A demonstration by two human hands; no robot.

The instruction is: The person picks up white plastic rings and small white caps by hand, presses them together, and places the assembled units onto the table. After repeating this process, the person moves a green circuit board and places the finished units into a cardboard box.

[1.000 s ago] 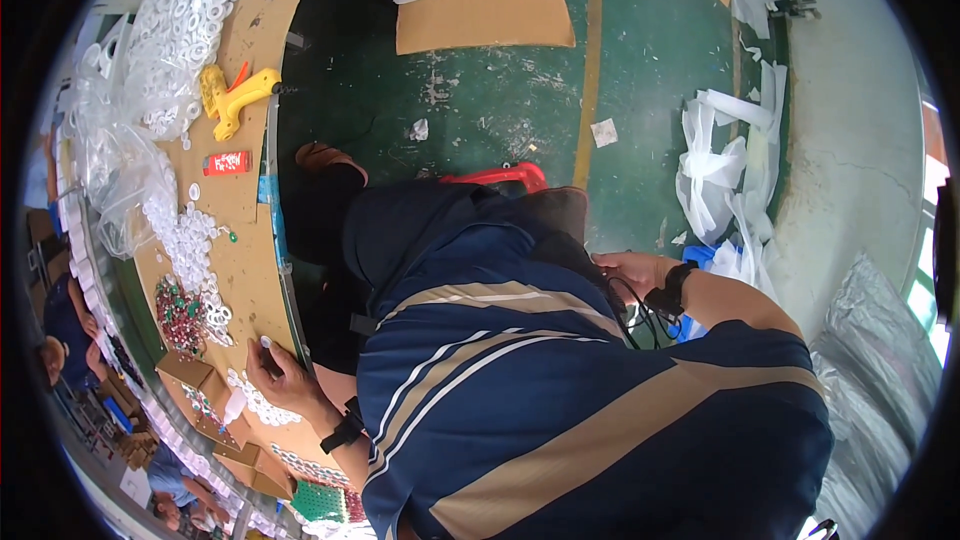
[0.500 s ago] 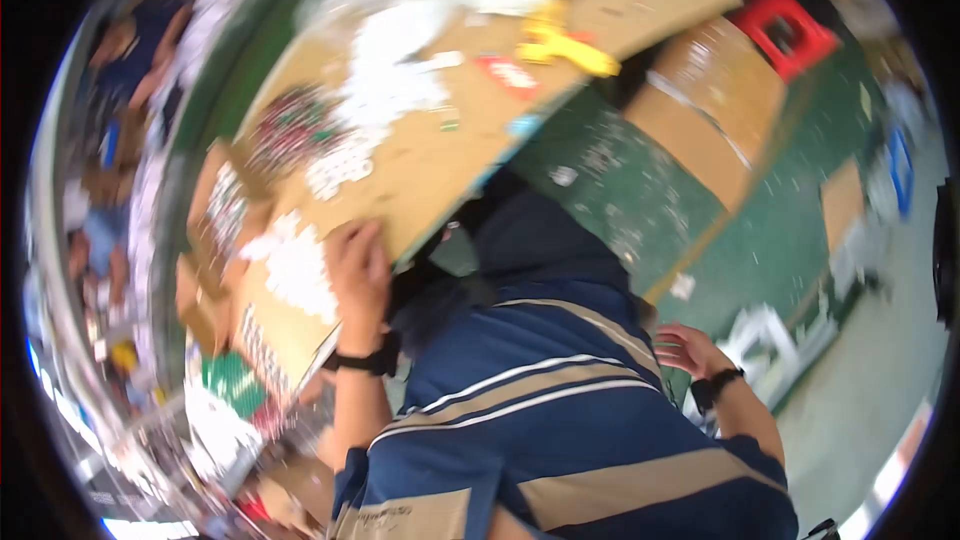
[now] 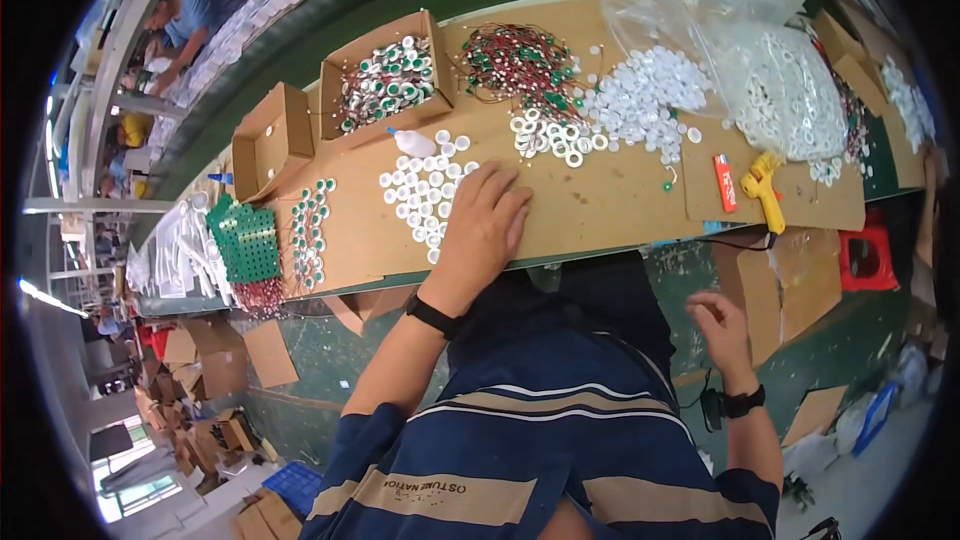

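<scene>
My left hand (image 3: 488,220) lies on the cardboard-covered bench, its fingers loosely bent and apart from the thumb, with nothing seen in them. It borders a cluster of small white round cups (image 3: 425,190), and a small white bottle with a blue tip (image 3: 413,143) lies beyond. A heap of white rings (image 3: 555,137) is just past the fingertips. Off the bench edge at the right, my right hand (image 3: 722,332) hangs in the air, loosely curled with a gap between thumb and fingers and nothing visible in it. Both wrists wear black bands.
Along the back are a box of white-and-green parts (image 3: 390,80), an open carton (image 3: 272,145), wired parts (image 3: 520,65) and clear caps (image 3: 645,90). A yellow glue gun (image 3: 765,190) and red lighter (image 3: 724,183) lie right; a green circuit-board stack (image 3: 245,240) left. A red stool (image 3: 868,260) is below.
The view has swung, and the bench now runs across the picture. My left hand stays at the bench, now beside the white cups. My right hand has come up, its fingers more curled.
</scene>
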